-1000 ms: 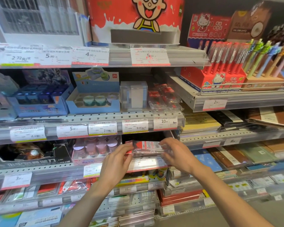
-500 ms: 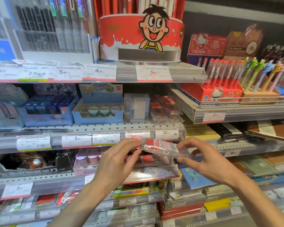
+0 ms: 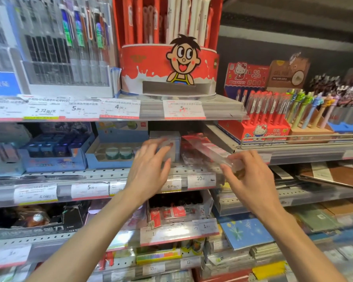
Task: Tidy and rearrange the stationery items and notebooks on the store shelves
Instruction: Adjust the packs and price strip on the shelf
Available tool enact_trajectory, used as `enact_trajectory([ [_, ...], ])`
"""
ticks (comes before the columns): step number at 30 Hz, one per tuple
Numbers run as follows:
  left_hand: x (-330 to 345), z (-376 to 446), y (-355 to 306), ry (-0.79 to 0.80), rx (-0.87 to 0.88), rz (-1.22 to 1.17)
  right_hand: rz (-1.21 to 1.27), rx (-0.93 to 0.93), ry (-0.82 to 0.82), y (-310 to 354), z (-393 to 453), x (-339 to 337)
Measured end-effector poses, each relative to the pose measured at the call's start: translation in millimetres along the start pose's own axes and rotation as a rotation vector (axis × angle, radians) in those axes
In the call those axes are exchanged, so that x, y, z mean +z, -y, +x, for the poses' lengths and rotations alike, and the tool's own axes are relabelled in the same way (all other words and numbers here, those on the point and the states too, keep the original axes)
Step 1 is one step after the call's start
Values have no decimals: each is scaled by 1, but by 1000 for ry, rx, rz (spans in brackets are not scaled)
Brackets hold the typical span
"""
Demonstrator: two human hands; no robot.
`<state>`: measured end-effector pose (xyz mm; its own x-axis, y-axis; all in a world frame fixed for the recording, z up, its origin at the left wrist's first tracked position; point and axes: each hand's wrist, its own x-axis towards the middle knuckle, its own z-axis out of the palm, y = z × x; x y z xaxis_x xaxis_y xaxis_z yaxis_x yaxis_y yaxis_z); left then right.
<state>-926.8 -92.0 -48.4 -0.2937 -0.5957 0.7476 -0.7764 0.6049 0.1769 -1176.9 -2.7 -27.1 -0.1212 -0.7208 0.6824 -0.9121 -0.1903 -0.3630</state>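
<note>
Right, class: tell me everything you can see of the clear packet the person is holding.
The clear packet is a long, flat, see-through plastic sleeve with red and white print. It is blurred, so its contents cannot be told. It tilts, far end up, above the middle shelf's edge. The right hand pinches its near end; the left hand is apart from it.

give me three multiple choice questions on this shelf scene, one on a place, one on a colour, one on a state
1. Where is the clear packet?
A. in the bottom row
B. over the shelf with the 10.00 price tag
C. among the notebooks

2. What is the main colour of the round cartoon display tub?
A. red
B. green
C. black

3. What is the left hand doing?
A. gripping a pen
B. pinching a price tag
C. open, fingers spread by the clear plastic box

Answers: B, the right hand pinches its near end above that tag; A, red wall with white splashes; C, nothing in its grip.
</note>
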Motion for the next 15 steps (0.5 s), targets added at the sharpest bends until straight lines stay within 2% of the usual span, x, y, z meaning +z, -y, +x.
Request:
enact_trajectory([
  [6, 6, 14, 1, 99, -40, 118, -236, 15, -49, 31, 42, 38],
  [11, 5, 13, 1, 153, -45, 137, -409, 59, 107, 37, 73, 60],
  [15, 3, 12, 3, 166, -34, 112, -535, 22, 183, 29, 79, 67],
])
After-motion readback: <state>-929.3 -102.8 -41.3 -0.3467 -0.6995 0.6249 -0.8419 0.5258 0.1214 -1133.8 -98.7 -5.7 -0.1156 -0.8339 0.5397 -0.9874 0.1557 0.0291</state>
